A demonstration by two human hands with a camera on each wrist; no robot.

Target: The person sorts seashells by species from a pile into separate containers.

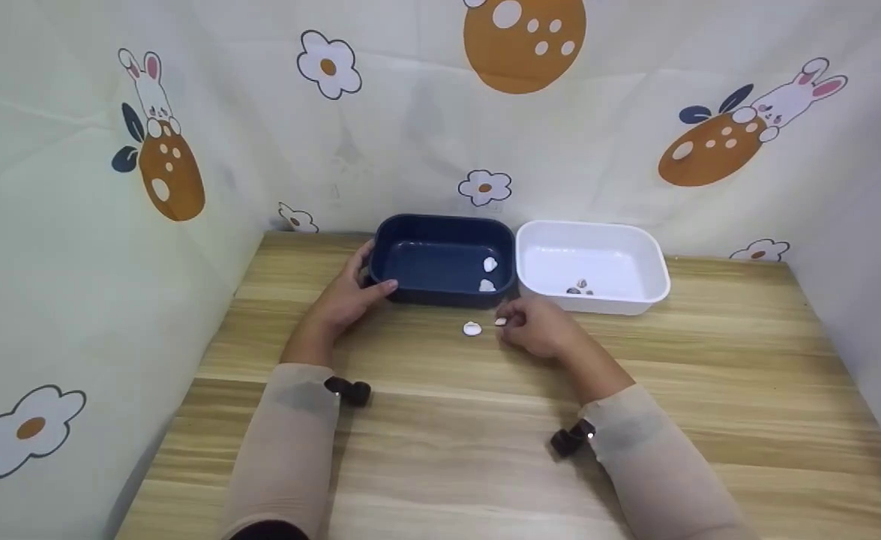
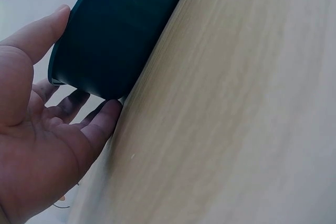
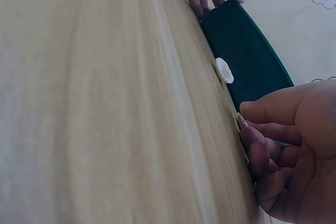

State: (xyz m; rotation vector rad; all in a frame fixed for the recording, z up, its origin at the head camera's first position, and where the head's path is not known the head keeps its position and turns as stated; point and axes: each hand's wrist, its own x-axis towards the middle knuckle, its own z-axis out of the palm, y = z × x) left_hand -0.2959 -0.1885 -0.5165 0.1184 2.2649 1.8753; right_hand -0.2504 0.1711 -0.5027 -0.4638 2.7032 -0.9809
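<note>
My left hand (image 1: pixel 344 300) holds the left end of a dark blue rectangular container (image 1: pixel 440 296), thumb on its front rim and fingers around its side. In the left wrist view, the fingertips are low on the container's end wall. Just in front of the container, my right hand (image 1: pixel 541 328) pinches a small pale shell (image 3: pixel 242 121) between thumb and forefinger, close over the table. Left of it, a white shell (image 1: pixel 471 328) lies on the wood. Two more white pieces, a far one (image 1: pixel 490 264) and a near one (image 1: pixel 487 286), are inside the dark blue container.
A white container (image 1: pixel 620 306) stands against the dark blue one's right side, with several small dark shells (image 1: pixel 582 284) in it. Both sit at the back of the wooden table (image 1: pixel 440 450), near a printed cloth (image 1: pixel 410 127). Dark cameras are strapped to both forearms.
</note>
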